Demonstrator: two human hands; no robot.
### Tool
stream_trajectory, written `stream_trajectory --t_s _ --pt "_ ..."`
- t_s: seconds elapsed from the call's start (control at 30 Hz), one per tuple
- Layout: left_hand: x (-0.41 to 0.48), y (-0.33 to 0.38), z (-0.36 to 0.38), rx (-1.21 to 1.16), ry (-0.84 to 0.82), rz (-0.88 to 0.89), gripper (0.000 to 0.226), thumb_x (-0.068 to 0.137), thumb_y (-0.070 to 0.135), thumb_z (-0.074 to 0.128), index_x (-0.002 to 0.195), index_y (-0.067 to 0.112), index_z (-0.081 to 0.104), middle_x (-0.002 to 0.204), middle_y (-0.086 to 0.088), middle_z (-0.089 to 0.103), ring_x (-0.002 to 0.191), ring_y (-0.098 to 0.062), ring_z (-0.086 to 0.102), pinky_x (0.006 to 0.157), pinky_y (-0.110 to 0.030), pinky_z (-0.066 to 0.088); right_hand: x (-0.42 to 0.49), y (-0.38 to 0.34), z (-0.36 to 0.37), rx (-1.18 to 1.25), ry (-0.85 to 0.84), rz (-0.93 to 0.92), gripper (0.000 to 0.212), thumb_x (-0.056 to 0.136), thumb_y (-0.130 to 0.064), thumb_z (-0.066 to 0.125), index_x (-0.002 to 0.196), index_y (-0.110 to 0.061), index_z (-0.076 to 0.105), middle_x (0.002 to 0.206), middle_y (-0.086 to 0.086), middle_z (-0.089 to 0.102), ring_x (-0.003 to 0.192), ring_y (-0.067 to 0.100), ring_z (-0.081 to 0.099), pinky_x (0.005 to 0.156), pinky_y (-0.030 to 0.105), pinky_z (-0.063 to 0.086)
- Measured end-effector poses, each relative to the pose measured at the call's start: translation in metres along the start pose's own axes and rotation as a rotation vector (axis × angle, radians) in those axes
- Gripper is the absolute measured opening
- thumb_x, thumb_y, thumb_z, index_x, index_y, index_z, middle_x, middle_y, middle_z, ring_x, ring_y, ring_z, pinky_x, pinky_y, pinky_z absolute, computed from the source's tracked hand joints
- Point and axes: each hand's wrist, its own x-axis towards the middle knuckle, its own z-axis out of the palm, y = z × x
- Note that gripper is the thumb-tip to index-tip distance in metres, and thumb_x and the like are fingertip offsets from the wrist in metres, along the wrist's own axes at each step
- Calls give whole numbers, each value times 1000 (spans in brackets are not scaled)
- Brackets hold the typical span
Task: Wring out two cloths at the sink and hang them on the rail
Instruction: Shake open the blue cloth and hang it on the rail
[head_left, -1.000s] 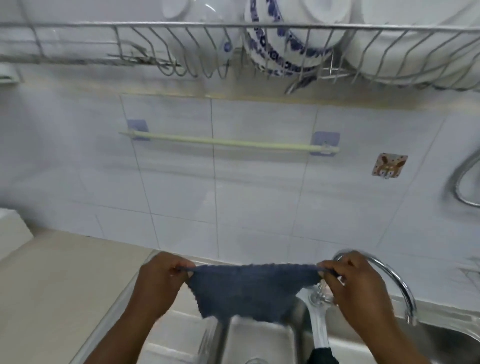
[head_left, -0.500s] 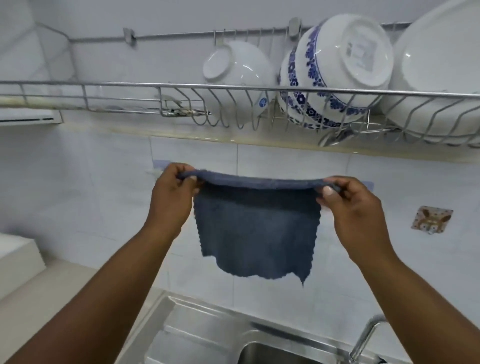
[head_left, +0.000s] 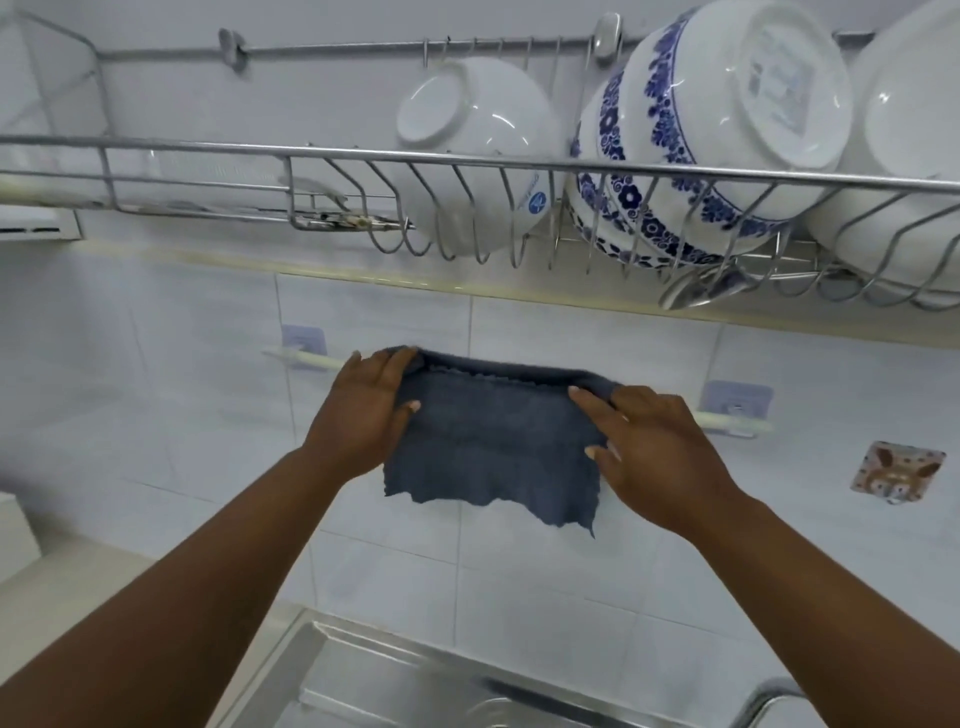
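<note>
A grey-blue cloth (head_left: 493, 441) hangs folded over the cream rail (head_left: 727, 422) on the tiled wall, its ragged lower edge free. My left hand (head_left: 363, 410) lies on the cloth's left side, fingers over the fold at the top and thumb on the front. My right hand (head_left: 660, 441) presses flat on the cloth's right side, fingers spread. The rail's left end (head_left: 306, 358) shows beyond my left hand. The steel sink (head_left: 415, 686) is below. No second cloth is in view.
A wire dish rack (head_left: 467, 161) juts out just above the rail, holding a white bowl (head_left: 478, 140), a blue-patterned bowl (head_left: 717, 119) and more white dishes (head_left: 904, 135). A rabbit wall hook (head_left: 896, 472) is at right. The tap's curve (head_left: 769, 696) shows bottom right.
I lifted the cloth from over the sink up to the wall and laid it over the rail. My hands went from pinching its top corners to resting on its sides.
</note>
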Motion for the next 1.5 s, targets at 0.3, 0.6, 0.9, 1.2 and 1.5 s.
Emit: stream_trajectory --t_s 0.3,0.6,0.9,1.2,1.5 --pt "48 -6 -25 51 -212 -415 18 94 33 39 103 17 40 81 -8 62 78 -30 58 86 -43 43 52 -7 -33 -44 -222 461 32 96 -39 44 112 -12 40 93 15 62 72 30 53 58 30 33" --pt "46 -17 -28 193 -46 -472 30 88 47 48 96 20 61 105 -7 65 101 -31 56 85 -40 48 38 -11 -13 148 -133 96 26 94 -40 47 104 -22 61 95 0 63 85 21 56 71 32 46" --pt "21 -5 -29 107 212 -228 36 92 29 42 110 6 63 109 -17 65 99 -35 58 87 -44 48 32 -13 -11 114 46 121 33 95 -38 49 112 -16 66 107 7 66 94 25 58 83 35 47" --pt "-23 -23 3 319 18 26 63 89 34 58 138 -1 41 144 -21 47 131 -42 46 108 -55 37 19 -15 7 96 167 -2 18 86 -13 61 92 -1 72 84 17 73 78 36 66 74 41 54" --pt "-17 -71 -20 464 -148 -76 85 87 42 61 151 10 16 161 -8 15 147 -39 7 118 -57 8 27 -39 20 58 206 -160 37 74 -10 74 109 0 70 111 15 72 104 39 67 90 51 51"
